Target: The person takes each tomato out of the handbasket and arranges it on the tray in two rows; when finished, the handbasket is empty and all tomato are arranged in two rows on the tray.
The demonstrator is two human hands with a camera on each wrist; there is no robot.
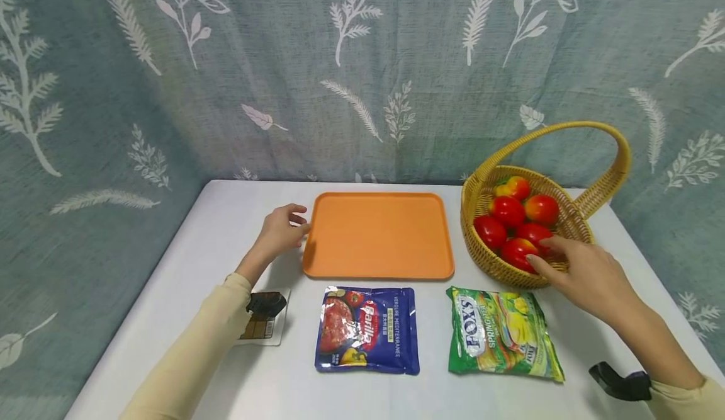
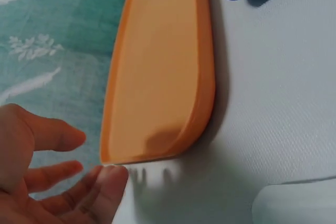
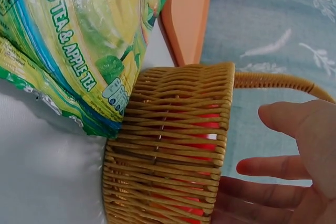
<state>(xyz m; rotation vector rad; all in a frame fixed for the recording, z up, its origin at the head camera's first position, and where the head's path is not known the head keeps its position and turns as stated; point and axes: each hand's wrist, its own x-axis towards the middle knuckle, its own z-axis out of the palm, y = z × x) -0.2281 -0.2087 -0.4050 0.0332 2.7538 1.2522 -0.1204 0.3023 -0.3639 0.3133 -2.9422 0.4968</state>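
The left hand (image 1: 280, 231) is held relaxed, fingers loose, at the left edge of the flat orange plastic tray (image 1: 378, 236). The right hand (image 1: 589, 272), fingers extended and grasping nothing, is reached over red apples (image 1: 517, 223) in the woven yellow wicker basket (image 1: 566, 221) on the white desk (image 1: 187, 269).

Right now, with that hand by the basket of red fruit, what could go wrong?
The right hand reaches over the basket rim; pressing the rim might tip it and spill the red fruit. The green packet lies right against the basket, so the forearm could drag it.
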